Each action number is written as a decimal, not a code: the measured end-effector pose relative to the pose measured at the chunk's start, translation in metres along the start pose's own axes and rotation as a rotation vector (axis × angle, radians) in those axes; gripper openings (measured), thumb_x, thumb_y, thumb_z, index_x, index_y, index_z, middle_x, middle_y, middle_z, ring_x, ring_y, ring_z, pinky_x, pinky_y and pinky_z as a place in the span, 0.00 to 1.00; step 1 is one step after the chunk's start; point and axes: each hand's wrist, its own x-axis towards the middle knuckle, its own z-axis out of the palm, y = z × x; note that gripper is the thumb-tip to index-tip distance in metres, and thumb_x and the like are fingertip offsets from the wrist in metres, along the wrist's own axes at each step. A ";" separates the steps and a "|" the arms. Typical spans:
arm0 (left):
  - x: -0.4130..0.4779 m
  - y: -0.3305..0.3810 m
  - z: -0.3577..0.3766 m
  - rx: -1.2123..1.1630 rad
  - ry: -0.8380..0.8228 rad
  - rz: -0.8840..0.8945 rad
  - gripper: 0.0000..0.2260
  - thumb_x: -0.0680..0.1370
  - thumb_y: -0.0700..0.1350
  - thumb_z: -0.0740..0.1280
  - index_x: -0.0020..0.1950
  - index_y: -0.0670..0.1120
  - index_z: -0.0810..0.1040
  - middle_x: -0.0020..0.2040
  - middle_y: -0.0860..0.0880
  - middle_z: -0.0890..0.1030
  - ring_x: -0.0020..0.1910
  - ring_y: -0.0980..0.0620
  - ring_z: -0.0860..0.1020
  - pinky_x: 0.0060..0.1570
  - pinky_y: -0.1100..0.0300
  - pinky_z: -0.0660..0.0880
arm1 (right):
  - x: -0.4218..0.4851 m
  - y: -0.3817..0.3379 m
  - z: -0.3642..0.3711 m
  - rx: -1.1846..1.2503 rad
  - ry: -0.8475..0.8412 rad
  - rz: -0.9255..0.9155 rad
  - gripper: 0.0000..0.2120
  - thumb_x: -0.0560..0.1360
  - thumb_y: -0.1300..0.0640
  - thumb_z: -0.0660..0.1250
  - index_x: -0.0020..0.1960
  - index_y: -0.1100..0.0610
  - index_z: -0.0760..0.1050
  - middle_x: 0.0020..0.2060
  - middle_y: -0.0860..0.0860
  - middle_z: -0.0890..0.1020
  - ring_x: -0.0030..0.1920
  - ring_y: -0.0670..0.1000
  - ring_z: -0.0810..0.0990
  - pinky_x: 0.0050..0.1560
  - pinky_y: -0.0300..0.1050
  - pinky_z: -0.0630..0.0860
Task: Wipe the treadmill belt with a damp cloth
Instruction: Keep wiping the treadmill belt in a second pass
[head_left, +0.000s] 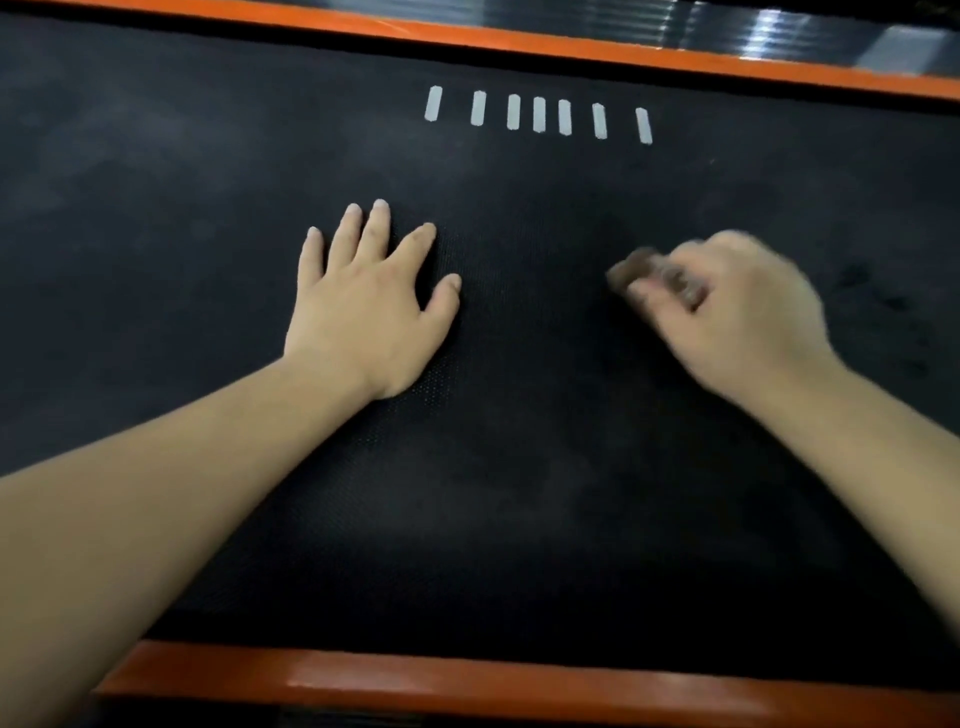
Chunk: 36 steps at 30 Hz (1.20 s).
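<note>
The black treadmill belt (519, 467) fills the view, with dusty grey patches at the left and darker wet-looking marks at the right. My left hand (363, 306) lies flat on the belt, fingers spread and straight. My right hand (737, 312) is blurred with motion and grips a small brownish cloth (639, 270), bunched under its curled fingers and pressed on the belt. Most of the cloth is hidden by the hand.
An orange side rail (467, 680) runs along the near edge and another orange rail (519, 39) along the far edge. A row of several short white marks (537, 114) is printed on the belt near the far rail.
</note>
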 end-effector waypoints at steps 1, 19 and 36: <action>0.000 0.000 0.000 -0.003 0.000 0.003 0.28 0.83 0.64 0.48 0.82 0.56 0.58 0.84 0.44 0.51 0.83 0.45 0.45 0.80 0.43 0.42 | 0.001 0.004 -0.002 -0.044 0.031 0.110 0.16 0.77 0.42 0.63 0.44 0.54 0.75 0.38 0.49 0.69 0.41 0.59 0.76 0.37 0.46 0.65; -0.015 0.031 -0.008 -0.245 0.057 0.134 0.23 0.83 0.56 0.56 0.75 0.48 0.71 0.77 0.43 0.68 0.80 0.43 0.60 0.78 0.40 0.53 | -0.070 -0.020 -0.022 -0.028 -0.054 -0.168 0.19 0.77 0.37 0.59 0.45 0.52 0.76 0.38 0.49 0.72 0.38 0.56 0.76 0.32 0.47 0.73; -0.011 0.092 0.019 -0.042 0.003 0.006 0.24 0.83 0.59 0.51 0.79 0.53 0.61 0.83 0.43 0.52 0.82 0.42 0.46 0.76 0.32 0.40 | -0.062 0.015 -0.010 0.092 -0.049 -0.281 0.18 0.77 0.38 0.61 0.42 0.53 0.72 0.38 0.49 0.69 0.37 0.54 0.73 0.32 0.44 0.68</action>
